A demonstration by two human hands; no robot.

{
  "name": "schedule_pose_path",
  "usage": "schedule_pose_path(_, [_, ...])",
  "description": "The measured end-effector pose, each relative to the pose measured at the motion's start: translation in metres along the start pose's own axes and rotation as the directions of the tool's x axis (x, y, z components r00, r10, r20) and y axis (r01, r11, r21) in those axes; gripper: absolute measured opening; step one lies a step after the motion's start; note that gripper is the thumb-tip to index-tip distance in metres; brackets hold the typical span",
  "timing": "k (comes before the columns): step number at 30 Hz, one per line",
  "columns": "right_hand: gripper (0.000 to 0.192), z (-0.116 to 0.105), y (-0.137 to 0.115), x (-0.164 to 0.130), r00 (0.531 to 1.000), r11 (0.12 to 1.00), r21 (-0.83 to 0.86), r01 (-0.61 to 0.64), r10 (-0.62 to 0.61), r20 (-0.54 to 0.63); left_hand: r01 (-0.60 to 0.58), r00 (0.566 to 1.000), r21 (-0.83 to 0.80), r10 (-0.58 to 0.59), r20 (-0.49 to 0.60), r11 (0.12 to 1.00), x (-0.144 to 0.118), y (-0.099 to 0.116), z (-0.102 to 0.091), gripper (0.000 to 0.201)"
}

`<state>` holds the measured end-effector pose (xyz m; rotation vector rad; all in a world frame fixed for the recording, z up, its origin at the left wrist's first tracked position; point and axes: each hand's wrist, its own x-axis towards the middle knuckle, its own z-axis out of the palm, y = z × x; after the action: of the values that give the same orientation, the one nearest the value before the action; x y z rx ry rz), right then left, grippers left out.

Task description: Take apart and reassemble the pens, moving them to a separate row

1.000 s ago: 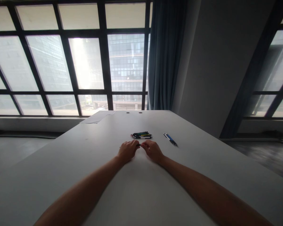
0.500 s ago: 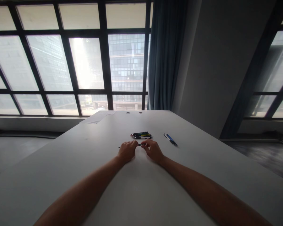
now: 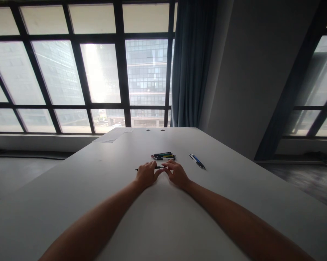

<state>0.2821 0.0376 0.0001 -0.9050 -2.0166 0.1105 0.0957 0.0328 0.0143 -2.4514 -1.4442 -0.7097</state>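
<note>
Black pen (image 3: 159, 167): was pinched over the white counter (image 3: 109, 174) by the fingers of the left hand (image 3: 146, 173), its end apparently pinched by those of the right hand (image 3: 176, 173); handling was judged unfinished. Pen cluster (image 3: 163, 156): was bunched just beyond. Two pens (image 3: 198, 160), one blue: were set apart, rightward.

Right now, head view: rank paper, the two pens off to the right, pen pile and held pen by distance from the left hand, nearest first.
From the left hand:
1. Held pen: in its grasp.
2. Pen pile: just beyond, slightly right.
3. Two pens: farther right, past the right hand.
4. Paper: far off, to the left.
</note>
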Motion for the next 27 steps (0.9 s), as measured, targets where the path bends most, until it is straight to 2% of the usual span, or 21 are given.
schedule_pose_path(15, [0.015,0.000,-0.001,0.000,0.993,0.993,-0.043,-0.114,0.112,-0.045,0.042,0.999,0.028,-0.043,0.019,0.999,0.000,0.003,-0.004,0.044])
schedule_pose_path(21, [0.018,0.002,0.006,0.002,0.971,0.966,0.145,-0.213,0.226,-0.075,0.045,0.999,0.012,-0.045,0.020,0.999,0.000,0.001,-0.002,0.045])
schedule_pose_path(27, [0.020,0.002,0.015,0.006,0.905,0.837,0.405,-0.368,0.423,-0.052,0.056,0.998,0.008,-0.056,0.025,0.998,0.000,0.002,-0.001,0.044])
